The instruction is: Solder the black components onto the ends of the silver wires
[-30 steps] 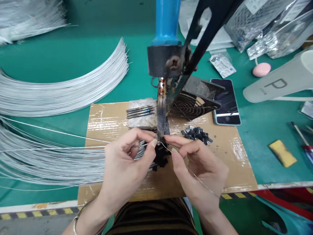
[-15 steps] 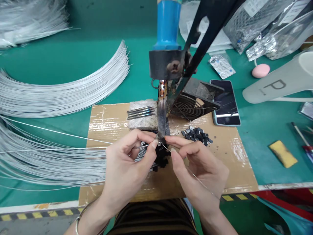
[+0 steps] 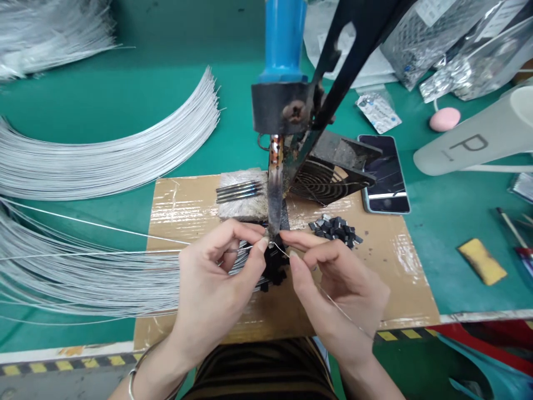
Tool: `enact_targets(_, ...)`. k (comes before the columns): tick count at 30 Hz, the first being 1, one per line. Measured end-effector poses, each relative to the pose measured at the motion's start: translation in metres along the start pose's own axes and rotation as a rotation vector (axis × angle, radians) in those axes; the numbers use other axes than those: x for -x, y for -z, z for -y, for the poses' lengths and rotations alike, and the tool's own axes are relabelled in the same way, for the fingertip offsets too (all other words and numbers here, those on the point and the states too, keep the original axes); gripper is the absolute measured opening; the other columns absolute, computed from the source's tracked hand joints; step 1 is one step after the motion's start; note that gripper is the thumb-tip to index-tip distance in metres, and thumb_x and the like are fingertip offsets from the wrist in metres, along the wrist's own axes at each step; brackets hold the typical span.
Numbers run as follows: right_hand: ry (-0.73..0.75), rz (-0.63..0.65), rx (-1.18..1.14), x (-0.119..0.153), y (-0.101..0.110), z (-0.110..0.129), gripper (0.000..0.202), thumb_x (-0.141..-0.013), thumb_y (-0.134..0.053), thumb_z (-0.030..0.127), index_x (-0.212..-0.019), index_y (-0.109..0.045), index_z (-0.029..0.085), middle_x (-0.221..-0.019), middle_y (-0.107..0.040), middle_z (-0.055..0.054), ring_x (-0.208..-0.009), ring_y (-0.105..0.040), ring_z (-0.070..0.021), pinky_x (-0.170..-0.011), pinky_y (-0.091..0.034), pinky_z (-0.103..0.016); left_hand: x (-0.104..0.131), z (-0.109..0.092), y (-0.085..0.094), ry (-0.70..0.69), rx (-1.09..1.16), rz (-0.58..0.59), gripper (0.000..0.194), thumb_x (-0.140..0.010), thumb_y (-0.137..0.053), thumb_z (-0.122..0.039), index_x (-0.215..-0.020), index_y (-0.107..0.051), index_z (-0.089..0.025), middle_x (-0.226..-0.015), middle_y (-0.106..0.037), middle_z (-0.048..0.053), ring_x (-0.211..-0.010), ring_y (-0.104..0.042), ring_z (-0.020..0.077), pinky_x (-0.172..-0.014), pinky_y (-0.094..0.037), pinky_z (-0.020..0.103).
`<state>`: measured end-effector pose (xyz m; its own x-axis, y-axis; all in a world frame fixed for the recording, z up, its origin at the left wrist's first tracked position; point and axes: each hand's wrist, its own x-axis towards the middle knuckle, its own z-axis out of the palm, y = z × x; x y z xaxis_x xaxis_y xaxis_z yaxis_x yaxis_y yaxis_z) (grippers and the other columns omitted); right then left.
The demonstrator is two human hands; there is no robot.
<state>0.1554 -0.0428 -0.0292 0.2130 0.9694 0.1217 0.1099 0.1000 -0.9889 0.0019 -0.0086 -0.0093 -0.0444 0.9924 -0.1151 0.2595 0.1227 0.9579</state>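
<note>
A soldering iron with a blue handle is clamped in a black stand, tip down. At its tip, my left hand is closed in a pinch on the end of a white wire. Fingertips hide most of the small part at that end. From the other side, my right hand pinches a thin solder wire, whose end reaches the iron's tip. Beneath the hands lie black connectors attached to a bundle of white wires.
A cardboard sheet covers the green bench. Behind my right hand are loose black pieces, a fan and a phone. A second wire bundle lies at left, a yellow sponge and pale tumbler at right.
Almost nothing differs. Both hands stay at the iron's tip with the same wires, and the whole view has shifted very slightly.
</note>
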Motion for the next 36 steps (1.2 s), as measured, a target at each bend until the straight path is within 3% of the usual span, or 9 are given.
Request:
enact_targets(18, 0.007, -0.032, -0.023, 0.0022, -0.0036, -0.0005, 0.020, -0.092, -0.070, 0.004, -0.084, -0.066, 0.023, -0.115, -0.082, -0.004, -0.107, -0.080, -0.0199, -0.099, -0.061, -0.034, -0.0003, -0.0019, -0.0013, 0.004, -0.016, 0.003, 0.012, -0.090, -0.074, -0.014, -0.083, -0.074, -0.023, -0.090, -0.077, -0.001, -0.086, -0.070, 0.0151, -0.071, -0.054, 0.021)
enact_targets(36, 0.035, -0.043, 0.025, 0.0020, -0.0061, 0.0019, 0.018, -0.091, -0.071, 0.007, -0.085, -0.067, 0.023, -0.113, -0.083, -0.007, -0.104, -0.081, -0.0229, -0.094, -0.065, -0.037, 0.0024, -0.0031, 0.0013, -0.006, -0.009, 0.003, 0.014, -0.091, -0.074, -0.013, -0.083, -0.075, -0.024, -0.091, -0.077, -0.001, -0.088, -0.071, 0.0144, -0.077, -0.056, 0.021)
